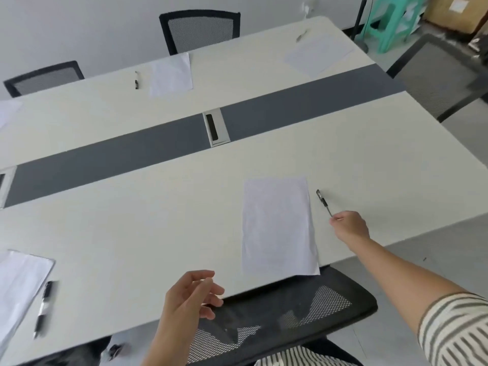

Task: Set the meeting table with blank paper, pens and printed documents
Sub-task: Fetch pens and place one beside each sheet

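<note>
Currently the right grip point(350, 225) sits right of centre in the frame, its thumb and forefinger pinching the near end of a dark pen point(323, 202). The pen lies slanted on the white table point(158, 233), just beside the right edge of a sheet point(278, 228). The left grip point(190, 297), low in the middle of the frame, is loosely spread and holds nothing. This place setting looks nearly laid.

The main risk is in the letting go. If the fingers drag as they pull away, the pen could swing round or roll toward the table's right-hand edge. The sheet's near edge reaches the table edge above the mesh chair point(290, 313), so a brush from the forearm or sleeve might slide it off. Whether the sheet is blank or printed cannot be told, so a place could end up short of one kind of paper.
</note>
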`<act>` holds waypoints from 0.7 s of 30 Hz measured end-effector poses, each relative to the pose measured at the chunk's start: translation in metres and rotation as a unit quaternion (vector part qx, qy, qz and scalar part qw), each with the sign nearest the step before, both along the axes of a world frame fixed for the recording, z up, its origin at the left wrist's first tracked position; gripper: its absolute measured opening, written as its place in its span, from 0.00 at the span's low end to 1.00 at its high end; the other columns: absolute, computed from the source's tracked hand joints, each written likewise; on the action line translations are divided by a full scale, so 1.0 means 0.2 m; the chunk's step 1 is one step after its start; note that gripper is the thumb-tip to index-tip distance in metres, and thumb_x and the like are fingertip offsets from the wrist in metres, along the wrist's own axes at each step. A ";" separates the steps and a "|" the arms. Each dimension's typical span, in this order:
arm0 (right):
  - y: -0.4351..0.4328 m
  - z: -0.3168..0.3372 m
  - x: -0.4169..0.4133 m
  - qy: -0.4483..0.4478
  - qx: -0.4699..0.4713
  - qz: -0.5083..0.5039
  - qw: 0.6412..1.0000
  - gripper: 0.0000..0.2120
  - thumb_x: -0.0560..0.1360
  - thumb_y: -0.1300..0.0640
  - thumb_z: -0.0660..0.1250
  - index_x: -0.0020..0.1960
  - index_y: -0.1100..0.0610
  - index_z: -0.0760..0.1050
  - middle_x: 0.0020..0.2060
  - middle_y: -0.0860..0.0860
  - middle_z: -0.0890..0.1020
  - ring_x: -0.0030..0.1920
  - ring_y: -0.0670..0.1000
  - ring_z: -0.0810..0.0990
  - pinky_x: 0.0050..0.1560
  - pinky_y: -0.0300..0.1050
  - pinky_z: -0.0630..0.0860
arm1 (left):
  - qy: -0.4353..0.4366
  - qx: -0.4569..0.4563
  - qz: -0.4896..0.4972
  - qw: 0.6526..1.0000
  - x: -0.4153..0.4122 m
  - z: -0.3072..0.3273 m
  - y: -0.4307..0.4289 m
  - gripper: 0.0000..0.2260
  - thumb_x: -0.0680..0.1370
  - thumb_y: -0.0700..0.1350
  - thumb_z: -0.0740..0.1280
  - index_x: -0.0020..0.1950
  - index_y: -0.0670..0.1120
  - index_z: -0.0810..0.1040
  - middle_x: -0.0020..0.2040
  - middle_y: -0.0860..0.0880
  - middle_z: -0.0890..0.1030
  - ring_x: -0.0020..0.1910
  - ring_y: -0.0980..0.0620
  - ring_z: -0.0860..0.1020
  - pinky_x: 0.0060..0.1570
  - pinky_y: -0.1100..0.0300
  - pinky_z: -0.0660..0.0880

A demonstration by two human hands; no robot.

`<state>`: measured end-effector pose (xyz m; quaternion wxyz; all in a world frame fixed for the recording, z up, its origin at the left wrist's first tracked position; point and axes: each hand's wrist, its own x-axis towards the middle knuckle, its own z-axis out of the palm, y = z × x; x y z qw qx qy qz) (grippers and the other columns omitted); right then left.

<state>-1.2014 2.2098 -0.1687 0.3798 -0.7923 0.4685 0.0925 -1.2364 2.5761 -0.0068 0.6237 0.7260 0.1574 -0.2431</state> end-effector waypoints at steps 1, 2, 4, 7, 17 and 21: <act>0.01 -0.04 0.00 0.021 -0.016 0.012 1.000 0.10 0.76 0.55 0.65 0.55 0.53 0.81 0.53 0.53 0.84 0.51 0.59 0.81 0.50 0.47 0.76 | 0.004 0.001 -0.001 1.000 0.02 -0.01 0.01 0.06 0.79 0.35 0.63 0.51 0.38 0.79 0.37 0.39 0.82 0.32 0.47 0.79 0.26 0.60 0.73; 0.01 -0.08 0.00 0.035 -0.031 0.018 0.999 0.10 0.75 0.55 0.65 0.55 0.53 0.80 0.53 0.53 0.83 0.52 0.59 0.81 0.50 0.48 0.76 | 0.007 0.004 -0.004 1.000 0.05 -0.01 0.02 0.06 0.79 0.35 0.63 0.51 0.38 0.79 0.37 0.39 0.82 0.32 0.48 0.79 0.26 0.60 0.73; 0.03 -0.12 0.00 0.046 -0.057 0.025 0.997 0.09 0.75 0.55 0.64 0.54 0.53 0.78 0.52 0.53 0.83 0.51 0.59 0.80 0.49 0.48 0.76 | 0.011 0.010 -0.010 1.000 0.09 -0.03 0.03 0.06 0.79 0.35 0.63 0.50 0.38 0.79 0.37 0.39 0.82 0.32 0.48 0.78 0.27 0.60 0.73; 0.05 -0.15 0.01 0.049 -0.070 0.046 0.995 0.10 0.75 0.53 0.64 0.55 0.54 0.76 0.54 0.54 0.81 0.51 0.58 0.80 0.49 0.49 0.75 | 0.021 0.014 -0.021 0.999 0.15 -0.05 0.04 0.06 0.79 0.35 0.63 0.51 0.38 0.79 0.37 0.39 0.82 0.32 0.48 0.78 0.27 0.60 0.72; -0.02 0.03 -0.14 0.014 0.018 0.046 0.999 0.12 0.74 0.53 0.68 0.56 0.56 0.79 0.51 0.52 0.83 0.48 0.52 0.81 0.46 0.43 0.73 | 0.006 -0.001 -0.113 0.994 0.26 -0.07 -0.17 0.05 0.79 0.37 0.64 0.51 0.40 0.79 0.40 0.37 0.83 0.34 0.48 0.79 0.32 0.55 0.73; -0.07 0.26 -0.35 -0.079 0.092 0.013 0.993 0.08 0.75 0.55 0.69 0.52 0.57 0.80 0.42 0.52 0.84 0.37 0.49 0.84 0.37 0.40 0.74 | -0.010 -0.009 -0.172 0.985 0.22 -0.05 -0.38 0.06 0.79 0.36 0.63 0.50 0.41 0.80 0.38 0.41 0.83 0.34 0.49 0.79 0.31 0.56 0.73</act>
